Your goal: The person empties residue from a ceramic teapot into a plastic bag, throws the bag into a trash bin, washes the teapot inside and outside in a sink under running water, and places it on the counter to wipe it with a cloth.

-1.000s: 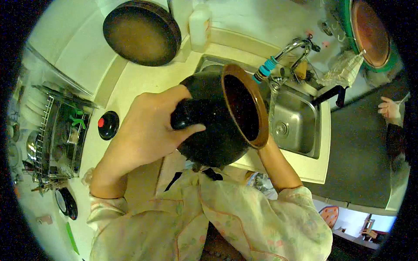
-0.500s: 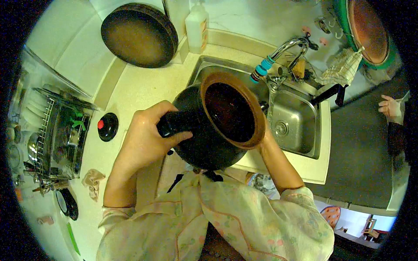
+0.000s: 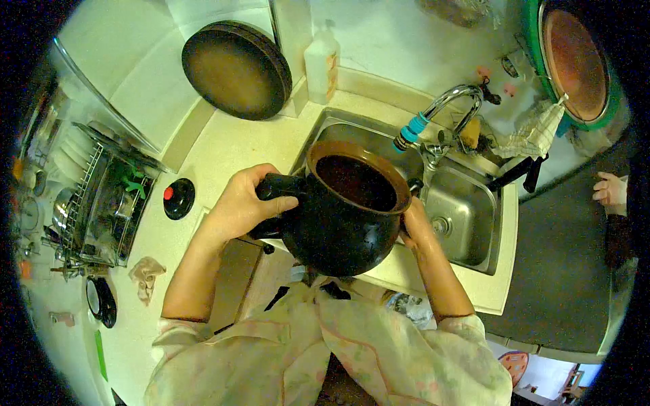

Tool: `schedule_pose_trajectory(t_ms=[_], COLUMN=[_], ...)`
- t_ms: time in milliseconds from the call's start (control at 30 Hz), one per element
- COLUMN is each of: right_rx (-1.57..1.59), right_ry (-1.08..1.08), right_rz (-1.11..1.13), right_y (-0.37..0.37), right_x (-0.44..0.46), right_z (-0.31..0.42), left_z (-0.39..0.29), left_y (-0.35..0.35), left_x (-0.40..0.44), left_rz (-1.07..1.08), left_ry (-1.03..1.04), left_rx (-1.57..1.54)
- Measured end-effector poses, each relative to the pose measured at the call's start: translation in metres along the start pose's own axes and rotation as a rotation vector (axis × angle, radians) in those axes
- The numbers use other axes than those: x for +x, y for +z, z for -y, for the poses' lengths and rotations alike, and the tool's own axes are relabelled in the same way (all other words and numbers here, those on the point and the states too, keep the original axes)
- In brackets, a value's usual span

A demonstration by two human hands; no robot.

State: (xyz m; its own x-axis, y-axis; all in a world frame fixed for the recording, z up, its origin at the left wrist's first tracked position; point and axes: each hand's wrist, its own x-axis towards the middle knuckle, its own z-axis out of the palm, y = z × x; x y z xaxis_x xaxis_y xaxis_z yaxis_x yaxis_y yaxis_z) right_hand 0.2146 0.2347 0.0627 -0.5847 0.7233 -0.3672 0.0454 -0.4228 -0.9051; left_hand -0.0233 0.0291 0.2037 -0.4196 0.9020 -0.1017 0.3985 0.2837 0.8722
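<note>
A round black pot [image 3: 338,240] with a brown rim is held up in front of my body, near the counter's front edge and the sink. Its mouth faces up and slightly away, and its inside looks dark. My left hand [image 3: 247,203] is wrapped round the thick black side handle, thumb on top. On the opposite side, my right hand [image 3: 418,227] grips the pot near a small lug; some of its fingers are hidden behind the pot. Left of my left hand, a black lid [image 3: 179,199] with a red knob lies on the counter.
Beyond the pot is a double steel sink [image 3: 467,223] with a curved faucet [image 3: 447,101]. Round dark pans [image 3: 237,71] and a white bottle [image 3: 322,64] stand at the back. A dish rack [image 3: 101,210] and a crumpled cloth [image 3: 146,277] are left. Another person's hand [image 3: 611,189] shows at far right.
The pot has tipped more upright and sits slightly lower, with both hands still on it. The camera view has shifted a little.
</note>
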Motion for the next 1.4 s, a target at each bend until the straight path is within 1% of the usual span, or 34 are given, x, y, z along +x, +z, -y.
schedule_pose_trajectory(t_ms=[67,133,200,233,267,367,467,567,667,767,867,967,1067,1167,1267,1400], right_rx=[-0.013,-0.158,-0.243,-0.253,-0.261,-0.175,-0.072,0.183,0.138,0.22,0.202,0.24,0.399,0.359,0.416,0.362], right_ry=[-0.035,0.025,0.026,-0.003,-0.033,-0.016,0.09,0.132,-0.022,-0.001,0.062,0.106,0.106,0.117,0.156,0.204], right_rz=[0.039,0.002,-0.043,-0.067,-0.091,-0.006,-0.026,0.011,0.09,0.104,0.08,0.173,0.195,0.289,0.29,0.229], right_y=[-0.005,-0.012,-0.025,-0.035,-0.034,-0.032,-0.017,0.003,0.003,0.006,0.002,0.007,0.0,-0.004,-0.008,0.002], right_x=[0.0,0.0,0.007,0.021,0.024,0.022,0.01,0.006,0.013,0.018,0.027,0.019,0.035,0.031,0.035,0.023], right_z=[-0.004,0.0,-0.007,-0.025,-0.028,-0.024,-0.013,-0.012,-0.026,-0.031,-0.042,-0.034,-0.054,-0.053,-0.061,-0.046], left_z=[0.006,0.006,0.009,0.014,0.018,0.022,0.028,0.029,0.024,0.022,0.028,0.026,0.02,0.023,0.025,0.024], left_y=[0.002,0.005,0.01,0.014,0.017,0.022,0.026,0.031,0.034,0.036,0.039,0.038,0.037,0.037,0.037,0.038], left_x=[-0.001,-0.003,-0.004,-0.004,-0.003,-0.003,-0.005,-0.006,-0.005,-0.005,-0.001,0.0,0.0,0.002,0.004,0.007], left_rz=[0.018,0.004,-0.003,-0.005,-0.006,-0.02,-0.038,-0.056,-0.063,-0.062,-0.046,-0.029,-0.003,0.01,0.025,0.04], left_ry=[-0.042,-0.058,-0.064,-0.061,-0.057,-0.077,0.004,0.058,0.073,0.119,0.156,0.179,0.152,0.166,0.192,0.239], left_rx=[-0.086,-0.074,-0.1,-0.129,-0.157,-0.152,-0.052,0.02,0.14,0.12,0.075,0.154,0.189,0.196,0.27,0.322])
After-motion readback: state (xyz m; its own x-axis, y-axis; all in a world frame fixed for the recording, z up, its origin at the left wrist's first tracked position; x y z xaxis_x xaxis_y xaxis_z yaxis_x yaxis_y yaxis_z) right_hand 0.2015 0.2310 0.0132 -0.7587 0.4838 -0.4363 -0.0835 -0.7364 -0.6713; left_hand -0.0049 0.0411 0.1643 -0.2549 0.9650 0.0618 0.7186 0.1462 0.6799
